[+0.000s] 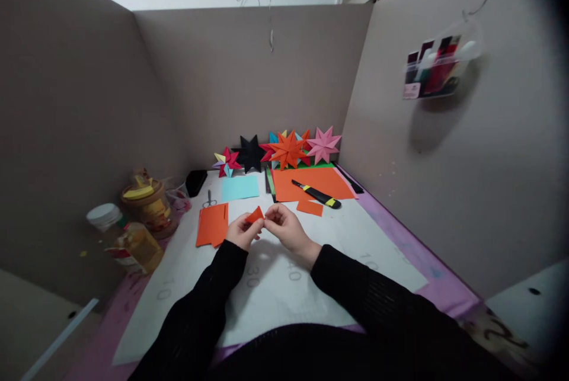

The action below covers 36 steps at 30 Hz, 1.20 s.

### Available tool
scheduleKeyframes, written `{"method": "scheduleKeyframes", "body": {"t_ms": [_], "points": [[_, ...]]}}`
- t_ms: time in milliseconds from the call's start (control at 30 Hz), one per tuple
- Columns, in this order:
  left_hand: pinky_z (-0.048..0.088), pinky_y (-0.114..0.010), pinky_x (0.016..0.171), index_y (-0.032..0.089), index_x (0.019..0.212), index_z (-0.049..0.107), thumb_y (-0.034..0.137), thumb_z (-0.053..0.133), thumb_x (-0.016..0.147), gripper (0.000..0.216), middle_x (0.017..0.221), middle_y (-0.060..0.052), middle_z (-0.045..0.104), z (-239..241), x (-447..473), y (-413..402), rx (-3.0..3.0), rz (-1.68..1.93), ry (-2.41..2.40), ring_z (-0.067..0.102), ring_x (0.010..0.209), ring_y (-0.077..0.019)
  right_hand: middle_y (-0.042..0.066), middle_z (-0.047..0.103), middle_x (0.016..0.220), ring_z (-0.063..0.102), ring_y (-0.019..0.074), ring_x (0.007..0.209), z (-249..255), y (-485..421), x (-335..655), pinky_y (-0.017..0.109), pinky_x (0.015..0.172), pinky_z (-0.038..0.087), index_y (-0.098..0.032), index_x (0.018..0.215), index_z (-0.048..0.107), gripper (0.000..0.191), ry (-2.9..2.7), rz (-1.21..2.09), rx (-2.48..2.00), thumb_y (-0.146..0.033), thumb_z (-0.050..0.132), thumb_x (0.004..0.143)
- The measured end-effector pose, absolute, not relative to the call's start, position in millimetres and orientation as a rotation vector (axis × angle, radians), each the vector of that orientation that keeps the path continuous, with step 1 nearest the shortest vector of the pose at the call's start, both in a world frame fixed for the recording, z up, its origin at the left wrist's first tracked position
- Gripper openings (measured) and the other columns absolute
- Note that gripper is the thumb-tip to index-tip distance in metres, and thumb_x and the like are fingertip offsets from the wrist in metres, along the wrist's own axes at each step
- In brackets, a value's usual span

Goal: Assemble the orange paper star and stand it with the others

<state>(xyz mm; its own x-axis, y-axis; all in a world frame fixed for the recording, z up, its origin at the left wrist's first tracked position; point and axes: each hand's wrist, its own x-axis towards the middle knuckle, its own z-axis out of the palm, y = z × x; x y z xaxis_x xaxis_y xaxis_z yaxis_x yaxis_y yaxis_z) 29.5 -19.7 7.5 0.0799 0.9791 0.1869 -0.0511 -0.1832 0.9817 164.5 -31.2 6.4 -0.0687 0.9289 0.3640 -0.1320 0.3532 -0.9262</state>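
A small folded piece of orange paper [255,214] is held up over the white sheet. My left hand [241,230] pinches it from the left. At its right end, the thumb and fingers of my right hand [288,228] close on the paper's edge. Left of my left hand lie orange paper sheets [210,226], with small scissors [209,198] just behind them. A small orange paper rectangle [310,208] rests beyond my right hand. Behind it, a black and yellow utility knife [317,194] lies on a large orange sheet [284,184].
Folded paper stars, among them an orange star [288,149], stand along the back wall. A light blue sheet [240,188] lies at the back. On the left are a glue bottle [133,245] and a brown tub [153,209]. Walls [249,73] enclose three sides.
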Motion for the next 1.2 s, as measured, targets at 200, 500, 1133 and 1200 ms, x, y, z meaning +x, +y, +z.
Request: {"method": "scheduleKeyframes", "body": {"t_ms": [200, 500, 1133, 1200], "points": [[0.037, -0.019, 0.039, 0.013, 0.061, 0.060, 0.038, 0.071, 0.058, 0.027, 0.044, 0.004, 0.052, 5, 26, -15, 1.302, 1.317, 1.121, 0.045, 0.038, -0.0070, -0.003, 0.050, 0.062, 0.046, 0.0108, 0.060, 6, -35, 164, 0.024, 0.058, 0.038, -0.016, 0.063, 0.051, 0.022, -1.514, 1.055, -0.894, -0.033, 0.054, 0.077], [0.031, -0.019, 0.035, 0.013, 0.056, 0.055, 0.040, 0.071, 0.056, 0.031, 0.041, 0.004, 0.050, -5, 24, -4, 1.084, 1.323, 1.149, 0.042, 0.034, -0.0061, -0.002, 0.053, 0.065, 0.048, 0.0112, 0.063, 2, -35, 160, 0.024, 0.062, 0.039, -0.016, 0.066, 0.055, 0.014, -1.520, 1.028, -0.909, -0.026, 0.053, 0.076], [0.034, -0.019, 0.040, 0.013, 0.056, 0.057, 0.043, 0.066, 0.061, 0.031, 0.043, 0.004, 0.050, 8, 20, -12, 1.478, 1.191, 1.269, 0.042, 0.039, -0.0068, -0.005, 0.041, 0.057, 0.037, 0.0083, 0.055, -3, -34, 161, 0.021, 0.053, 0.031, -0.017, 0.059, 0.044, 0.023, -1.532, 1.131, -0.967, -0.031, 0.053, 0.075], [0.033, -0.019, 0.040, 0.013, 0.055, 0.057, 0.043, 0.065, 0.061, 0.032, 0.041, 0.005, 0.048, 8, 20, -12, 1.463, 1.212, 1.297, 0.041, 0.039, -0.0066, -0.005, 0.041, 0.057, 0.037, 0.0083, 0.054, -3, -33, 159, 0.021, 0.053, 0.031, -0.017, 0.059, 0.044, 0.023, -1.533, 1.135, -0.952, -0.031, 0.053, 0.075]]}}
